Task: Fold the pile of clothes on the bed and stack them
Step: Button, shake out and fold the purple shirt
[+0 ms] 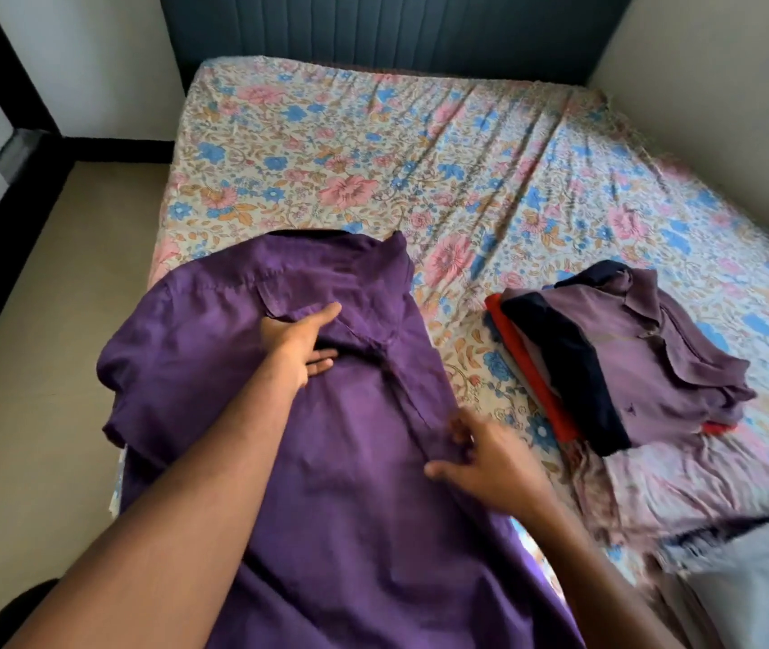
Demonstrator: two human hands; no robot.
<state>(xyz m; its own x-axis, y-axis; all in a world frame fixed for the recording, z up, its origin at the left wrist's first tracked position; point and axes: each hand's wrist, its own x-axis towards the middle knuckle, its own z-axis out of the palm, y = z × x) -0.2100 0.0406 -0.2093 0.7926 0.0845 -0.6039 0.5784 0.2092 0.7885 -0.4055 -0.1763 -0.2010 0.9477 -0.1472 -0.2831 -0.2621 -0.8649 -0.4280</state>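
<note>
- Two hands are working the purple shirt (335, 461): left hand (300, 341) pressing flat near its collar, anchoring it.
- Right hand (485, 456) is pinching its placket, straightening.
- Folded stack (630, 348) is waiting right of it.

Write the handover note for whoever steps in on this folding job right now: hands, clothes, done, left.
Left hand: lies on the chest of the purple shirt, thumb out, fingers partly under a fold.
Right hand: pinches the shirt's front edge.
Purple shirt: spread flat at the near left of the bed, not yet folded.
Done: folded stack to the right, mauve collared shirt on top, dark and red pieces beneath.
Left: fold the purple shirt and stack it. Blurred grey fabric at near right may be waiting too.
</note>
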